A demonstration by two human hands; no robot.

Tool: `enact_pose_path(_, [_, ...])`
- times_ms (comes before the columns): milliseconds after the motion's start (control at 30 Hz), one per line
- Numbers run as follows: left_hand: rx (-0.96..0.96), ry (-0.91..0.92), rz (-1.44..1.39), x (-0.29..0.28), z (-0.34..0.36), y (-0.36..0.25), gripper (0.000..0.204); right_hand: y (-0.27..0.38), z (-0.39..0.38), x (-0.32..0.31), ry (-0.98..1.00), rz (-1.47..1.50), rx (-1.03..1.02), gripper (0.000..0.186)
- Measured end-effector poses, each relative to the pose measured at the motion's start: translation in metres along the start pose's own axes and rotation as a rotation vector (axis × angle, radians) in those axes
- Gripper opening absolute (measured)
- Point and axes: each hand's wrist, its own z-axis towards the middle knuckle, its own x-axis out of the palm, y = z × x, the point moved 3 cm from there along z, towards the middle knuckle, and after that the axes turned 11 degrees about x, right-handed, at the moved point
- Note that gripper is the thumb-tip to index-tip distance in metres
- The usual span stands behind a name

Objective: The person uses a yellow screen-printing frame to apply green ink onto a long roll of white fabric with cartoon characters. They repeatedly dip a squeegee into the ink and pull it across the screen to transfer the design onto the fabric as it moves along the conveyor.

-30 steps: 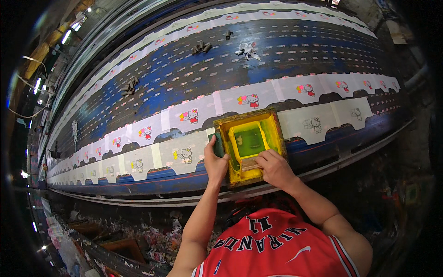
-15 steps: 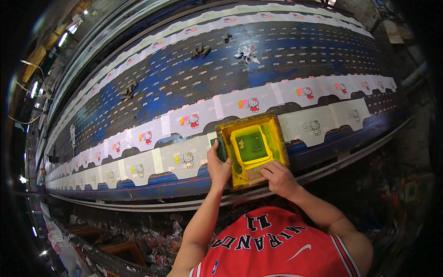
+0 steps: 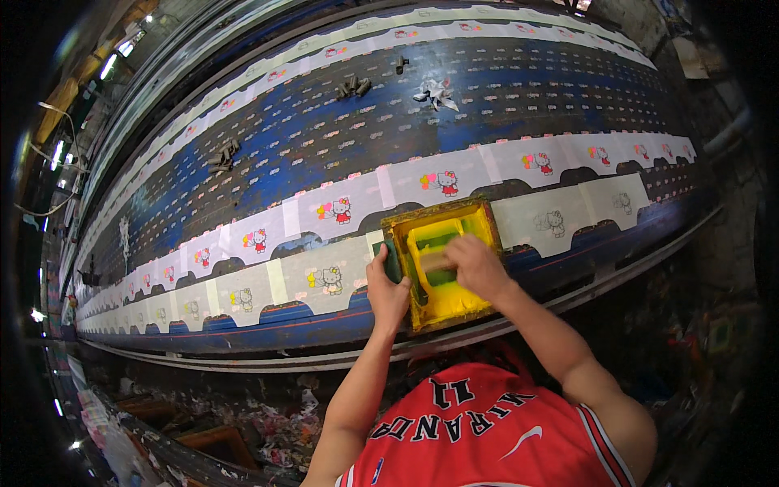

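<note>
Along its near edge, the long blue-and-black table (image 3: pixel 280 158) before me carries a row of pale panels (image 3: pixel 304 299), printed with outlines and yellow left of my work, grey outlines only to the right; just beyond runs a row of white panels (image 3: pixel 310 224) with fuller red and pink prints. Toward the right of that near edge lies a yellow-smeared frame (image 3: pixel 434 210), overlapping the pale row. Well in from the edge rests a crumpled grey-white scrap (image 3: pixel 437 95). My right hand (image 3: pixel 480 266) pinches a wooden squeegee (image 3: pixel 435 262) over the frame's middle. My left hand (image 3: pixel 388 289), thumb apart from fingers, touches a dark green piece (image 3: pixel 393 260) at the frame's left edge; how firmly, I cannot tell.
</note>
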Motion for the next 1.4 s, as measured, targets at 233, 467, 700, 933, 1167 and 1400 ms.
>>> enact_pose_path(233, [-0.016, -0.033, -0.142, 0.002, 0.001, -0.005, 0.077, 0.017, -0.059, -0.023, 0.021, 0.016, -0.079, 0.031])
enact_pose_path(467, [0.069, -0.125, -0.304, 0.069, -0.001, -0.076, 0.076, -0.038, -0.072, -0.101, -0.017, -0.013, -0.074, 0.025])
enact_pose_path(700, [0.038, -0.034, -0.189, 0.175, -0.002, -0.138, 0.078, -0.135, -0.100, -0.168, 0.022, -0.065, -0.027, 0.028])
enact_pose_path(933, [-0.008, 0.004, -0.063, 0.209, -0.005, -0.160, 0.078, -0.174, -0.111, -0.181, 0.057, -0.042, -0.024, 0.028])
enact_pose_path(1167, [-0.055, 0.012, -0.114, 0.216, -0.006, -0.148, 0.077, -0.178, -0.112, -0.182, 0.050, -0.013, -0.053, 0.030])
enact_pose_path(1400, [-0.060, 0.010, -0.085, 0.209, -0.005, -0.161, 0.075, -0.173, -0.135, -0.193, 0.045, -0.024, -0.096, 0.027])
